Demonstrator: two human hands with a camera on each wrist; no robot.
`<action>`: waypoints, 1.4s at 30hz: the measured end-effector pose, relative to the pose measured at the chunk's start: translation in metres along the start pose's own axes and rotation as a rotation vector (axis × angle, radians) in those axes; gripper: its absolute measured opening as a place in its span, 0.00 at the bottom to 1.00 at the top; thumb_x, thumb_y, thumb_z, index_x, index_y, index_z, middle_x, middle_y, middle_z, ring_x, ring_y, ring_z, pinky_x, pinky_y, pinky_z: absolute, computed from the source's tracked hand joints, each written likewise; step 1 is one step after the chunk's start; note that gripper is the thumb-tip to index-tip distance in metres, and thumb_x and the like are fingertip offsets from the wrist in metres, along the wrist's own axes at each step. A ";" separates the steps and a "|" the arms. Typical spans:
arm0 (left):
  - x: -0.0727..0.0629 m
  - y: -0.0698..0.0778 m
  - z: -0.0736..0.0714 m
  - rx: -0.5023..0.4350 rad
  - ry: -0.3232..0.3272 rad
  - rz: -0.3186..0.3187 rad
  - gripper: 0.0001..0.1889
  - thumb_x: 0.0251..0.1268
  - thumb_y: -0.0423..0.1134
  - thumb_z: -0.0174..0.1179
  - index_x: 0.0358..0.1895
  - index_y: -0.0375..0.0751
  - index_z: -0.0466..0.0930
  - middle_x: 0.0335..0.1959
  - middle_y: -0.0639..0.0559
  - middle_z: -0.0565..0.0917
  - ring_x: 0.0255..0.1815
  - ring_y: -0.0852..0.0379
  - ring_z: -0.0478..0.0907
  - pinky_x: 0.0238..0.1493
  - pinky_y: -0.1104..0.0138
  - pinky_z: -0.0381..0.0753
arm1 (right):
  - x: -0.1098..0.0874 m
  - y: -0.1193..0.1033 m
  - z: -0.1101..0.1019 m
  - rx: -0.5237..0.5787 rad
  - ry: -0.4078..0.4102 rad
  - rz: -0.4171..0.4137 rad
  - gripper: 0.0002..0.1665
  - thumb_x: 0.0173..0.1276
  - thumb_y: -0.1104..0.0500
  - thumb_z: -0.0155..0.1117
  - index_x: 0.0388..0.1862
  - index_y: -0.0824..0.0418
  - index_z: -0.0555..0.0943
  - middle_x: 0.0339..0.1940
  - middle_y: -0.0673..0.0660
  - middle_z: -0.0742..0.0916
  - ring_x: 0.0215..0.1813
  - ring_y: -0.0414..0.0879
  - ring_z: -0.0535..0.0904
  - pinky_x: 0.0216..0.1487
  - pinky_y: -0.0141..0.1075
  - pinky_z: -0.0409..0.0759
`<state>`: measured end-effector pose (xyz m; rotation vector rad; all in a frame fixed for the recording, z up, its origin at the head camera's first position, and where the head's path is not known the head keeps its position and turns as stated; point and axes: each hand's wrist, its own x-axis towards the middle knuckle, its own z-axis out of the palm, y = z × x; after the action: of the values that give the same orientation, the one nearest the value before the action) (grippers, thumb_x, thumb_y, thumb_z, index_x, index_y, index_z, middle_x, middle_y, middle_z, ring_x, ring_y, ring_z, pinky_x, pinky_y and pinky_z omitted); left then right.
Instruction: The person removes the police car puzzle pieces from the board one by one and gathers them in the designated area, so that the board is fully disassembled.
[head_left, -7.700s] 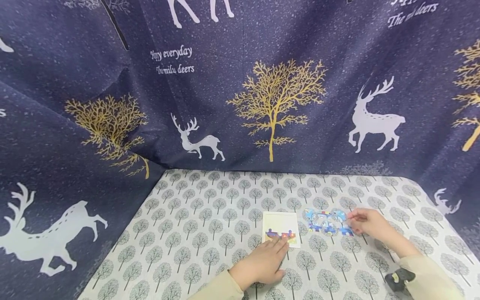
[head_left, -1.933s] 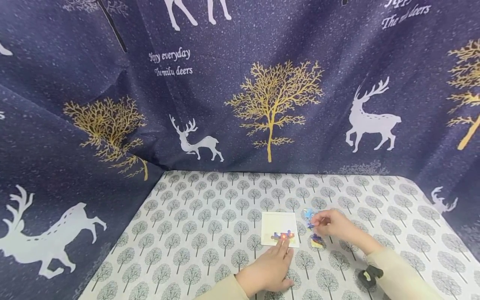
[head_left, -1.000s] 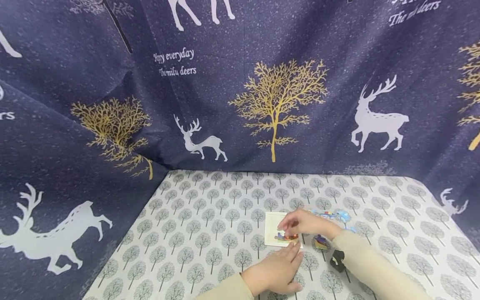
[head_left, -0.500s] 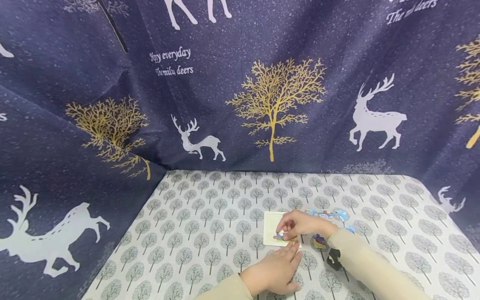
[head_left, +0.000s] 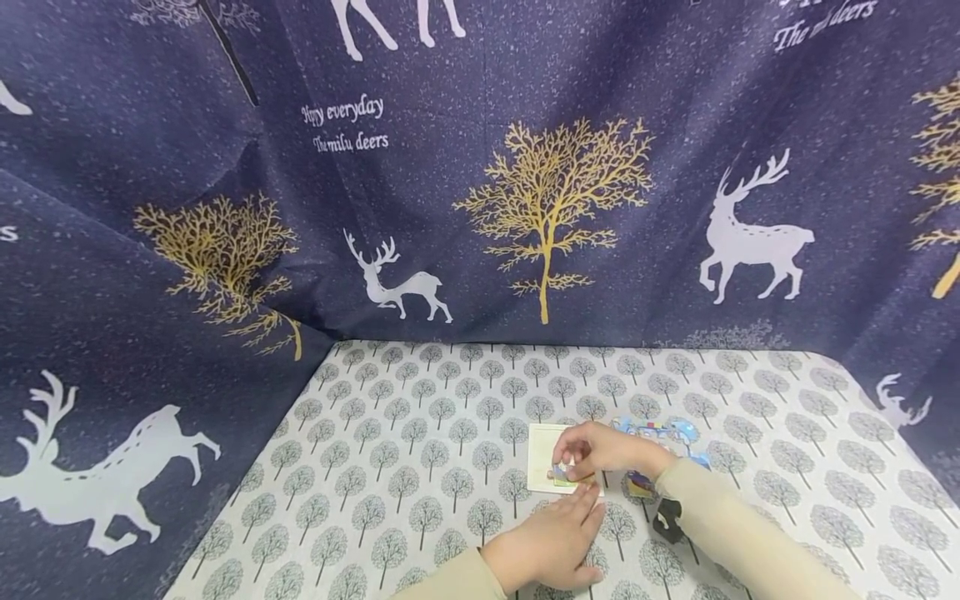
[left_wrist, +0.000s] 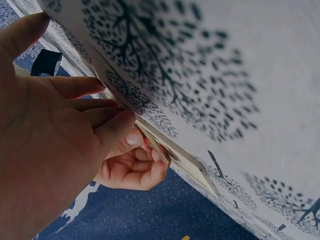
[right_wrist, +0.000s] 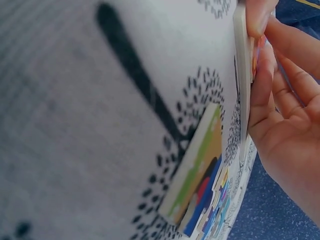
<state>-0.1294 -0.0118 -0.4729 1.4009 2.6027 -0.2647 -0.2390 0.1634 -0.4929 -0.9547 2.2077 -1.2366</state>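
A shallow cream puzzle tray (head_left: 542, 454) lies on the patterned cloth. My left hand (head_left: 551, 537) rests flat at its front edge, fingers straight, fingertips touching the lower right rim. Above the tray's lower part, my right hand (head_left: 611, 450) pinches a small jigsaw piece (head_left: 561, 477) between thumb and fingers. In the left wrist view that thin jigsaw piece (left_wrist: 156, 149) stands tilted against the tray (left_wrist: 192, 167). The right hand hides most of the pieces in the tray; a bit of red and orange (right_wrist: 256, 55) shows by its fingers in the right wrist view.
Right of the tray lie several loose jigsaw pieces (head_left: 682, 430), mostly blue, partly behind the right forearm. A yellow-and-purple piece (head_left: 640, 486) sits nearer, between tray and right sleeve (head_left: 738, 521). A dark cloth with deer and trees (head_left: 420, 208) hangs behind the table.
My right hand has come left from the loose pieces to the tray, bringing a piece. Over the last half second it stays there, the piece shifting slightly in its fingers. The left hand keeps its place.
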 end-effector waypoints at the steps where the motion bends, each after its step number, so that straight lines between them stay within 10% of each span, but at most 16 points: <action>1: 0.000 0.000 0.000 0.001 0.001 0.000 0.42 0.66 0.65 0.48 0.74 0.39 0.57 0.76 0.42 0.54 0.76 0.51 0.51 0.72 0.67 0.57 | 0.000 0.000 0.000 -0.002 -0.001 -0.003 0.14 0.55 0.65 0.70 0.42 0.60 0.83 0.33 0.58 0.83 0.28 0.38 0.73 0.30 0.27 0.75; 42: 0.009 -0.003 0.004 -0.028 -0.008 -0.009 0.43 0.65 0.64 0.52 0.74 0.39 0.56 0.76 0.39 0.53 0.76 0.49 0.49 0.72 0.69 0.55 | 0.004 0.001 0.001 0.062 -0.004 0.009 0.12 0.57 0.67 0.69 0.41 0.62 0.84 0.29 0.56 0.85 0.30 0.39 0.78 0.32 0.29 0.80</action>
<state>-0.1365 -0.0070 -0.4788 1.3760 2.5967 -0.2334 -0.2415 0.1607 -0.4941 -0.9213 2.1557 -1.2900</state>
